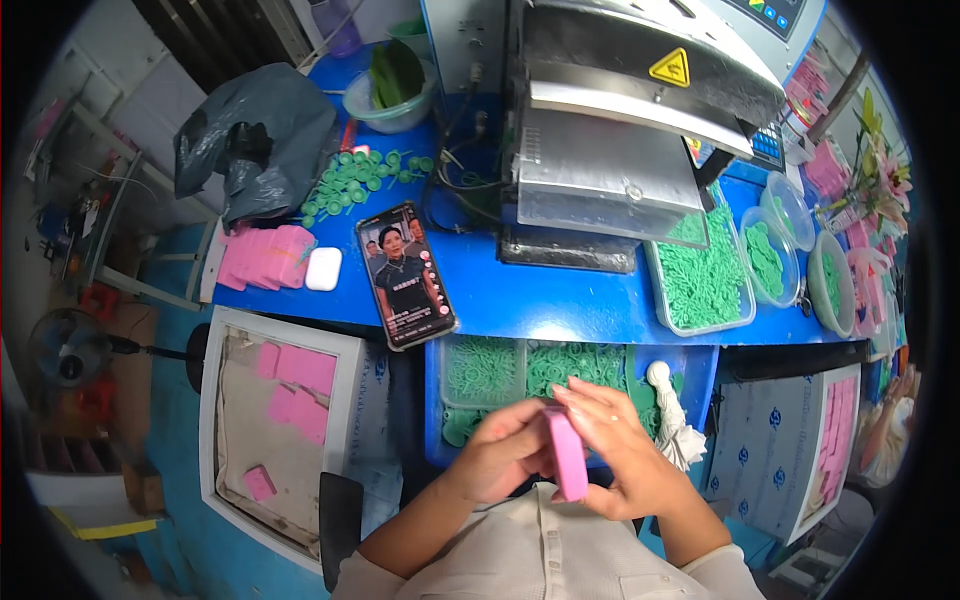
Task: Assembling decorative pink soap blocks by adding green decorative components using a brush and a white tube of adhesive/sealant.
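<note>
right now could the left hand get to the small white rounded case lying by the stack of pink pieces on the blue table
Probably yes, but not as it is: the left hand is holding the flat pink piece together with the right hand. The small white rounded case lies uncovered on the blue table, with nothing standing between.

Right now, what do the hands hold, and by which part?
Both hold one pink flat piece: left hand and right hand pinch its upper half from either side.

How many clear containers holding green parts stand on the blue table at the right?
3: a rectangular tub beside the machine, a round tub next to it, and a bowl farthest right. Others may be hidden.
</note>
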Tool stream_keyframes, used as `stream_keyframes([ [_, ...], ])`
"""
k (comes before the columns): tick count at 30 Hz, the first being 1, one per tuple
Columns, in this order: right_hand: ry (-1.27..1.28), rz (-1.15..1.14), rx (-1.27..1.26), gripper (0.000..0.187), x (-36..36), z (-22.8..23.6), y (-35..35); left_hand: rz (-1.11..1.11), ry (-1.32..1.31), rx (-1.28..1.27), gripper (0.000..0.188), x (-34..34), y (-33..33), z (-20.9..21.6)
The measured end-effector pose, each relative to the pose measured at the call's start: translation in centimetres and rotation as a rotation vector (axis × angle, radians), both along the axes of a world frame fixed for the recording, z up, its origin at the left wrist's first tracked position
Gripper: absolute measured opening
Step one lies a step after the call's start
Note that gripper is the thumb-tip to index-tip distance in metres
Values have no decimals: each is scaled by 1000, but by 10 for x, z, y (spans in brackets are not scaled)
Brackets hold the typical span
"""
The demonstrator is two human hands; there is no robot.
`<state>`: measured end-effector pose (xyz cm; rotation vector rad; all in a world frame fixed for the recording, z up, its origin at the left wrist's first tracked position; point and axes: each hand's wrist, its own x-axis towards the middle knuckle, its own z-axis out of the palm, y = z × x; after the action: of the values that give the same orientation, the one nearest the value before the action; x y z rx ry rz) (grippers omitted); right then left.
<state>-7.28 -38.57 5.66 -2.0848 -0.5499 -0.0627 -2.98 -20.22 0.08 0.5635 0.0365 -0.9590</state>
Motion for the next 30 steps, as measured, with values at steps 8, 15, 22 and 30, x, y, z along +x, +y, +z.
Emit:
stream_keyframes([
  [8, -55, -458, 138, 91, -28, -18, -27, 88, -685, 313, 43, 65, -30, 40],
  [15, -96, -690, 285, 89, -46, -13, -35, 367, -604, 189, 41, 115, -65, 85],
  [22, -337, -930, 354, 100, -52, 4, -69, -61, -555, 54, 23, 68, -16, 85],
  [30, 40, -218, 196, 65, -28, 47, -39, -352, -282, 125, 31, -14, 40, 39],
])
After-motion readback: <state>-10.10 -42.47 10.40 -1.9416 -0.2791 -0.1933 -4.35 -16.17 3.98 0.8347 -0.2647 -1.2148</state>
